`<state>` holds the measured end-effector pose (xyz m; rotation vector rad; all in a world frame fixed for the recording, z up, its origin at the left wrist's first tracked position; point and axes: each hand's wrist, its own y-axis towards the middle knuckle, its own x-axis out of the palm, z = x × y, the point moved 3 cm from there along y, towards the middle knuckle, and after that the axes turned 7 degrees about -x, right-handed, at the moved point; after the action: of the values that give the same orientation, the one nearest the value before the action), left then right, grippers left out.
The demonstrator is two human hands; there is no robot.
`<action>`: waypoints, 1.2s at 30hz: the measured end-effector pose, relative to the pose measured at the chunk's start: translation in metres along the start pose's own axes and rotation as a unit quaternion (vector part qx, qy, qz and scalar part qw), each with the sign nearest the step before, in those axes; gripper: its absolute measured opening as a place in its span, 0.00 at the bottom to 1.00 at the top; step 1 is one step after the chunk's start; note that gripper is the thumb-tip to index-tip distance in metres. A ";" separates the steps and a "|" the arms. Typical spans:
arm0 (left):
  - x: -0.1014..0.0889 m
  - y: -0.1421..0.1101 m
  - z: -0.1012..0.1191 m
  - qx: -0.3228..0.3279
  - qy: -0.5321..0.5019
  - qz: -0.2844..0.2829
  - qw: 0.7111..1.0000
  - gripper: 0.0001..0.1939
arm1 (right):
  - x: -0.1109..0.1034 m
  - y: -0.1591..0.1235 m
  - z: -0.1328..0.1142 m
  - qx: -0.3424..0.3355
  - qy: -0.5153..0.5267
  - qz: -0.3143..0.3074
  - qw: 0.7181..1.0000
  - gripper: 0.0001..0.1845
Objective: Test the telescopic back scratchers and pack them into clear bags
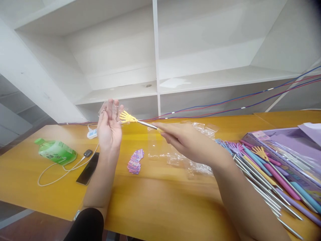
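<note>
My right hand [184,139] is closed round the handle end of a back scratcher, its thumb and fingers pinching it. The back scratcher [147,124] has a yellow hand-shaped head and a thin metal rod, and it points left. My left hand [110,129] is raised, palm toward me, with a clear plastic bag [102,108] held at its thumb and fingers. The yellow head is at the fingertips of my left hand, by the bag's film; whether it is inside the bag I cannot tell. Below lies a small pile of pink-purple cards [135,162].
Clear plastic bags [178,154] lie beyond my right hand. Several back scratchers [263,180] are heaped at right beside a purple box [283,134]. At left are a green bottle [57,151], a phone [86,172] and a white cable. White shelves [155,67] rise behind the table.
</note>
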<state>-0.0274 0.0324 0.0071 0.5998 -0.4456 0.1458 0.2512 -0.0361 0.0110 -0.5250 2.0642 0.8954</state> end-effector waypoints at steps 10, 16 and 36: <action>0.017 -0.008 -0.001 -0.023 -0.014 0.004 1.000 0.11 | 0.001 0.000 0.001 -0.013 -0.006 0.022 1.000 0.28; 0.021 -0.012 -0.002 -0.035 -0.010 -0.014 0.999 0.08 | 0.002 0.000 0.003 -0.012 0.006 0.023 1.000 0.27; 0.025 -0.017 0.000 -0.051 -0.002 -0.028 0.998 0.11 | 0.004 0.001 0.005 -0.018 0.003 0.030 0.999 0.28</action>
<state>-0.0008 0.0186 0.0091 0.5120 -0.4364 0.0694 0.2510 -0.0320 0.0065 -0.4880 2.0821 0.9691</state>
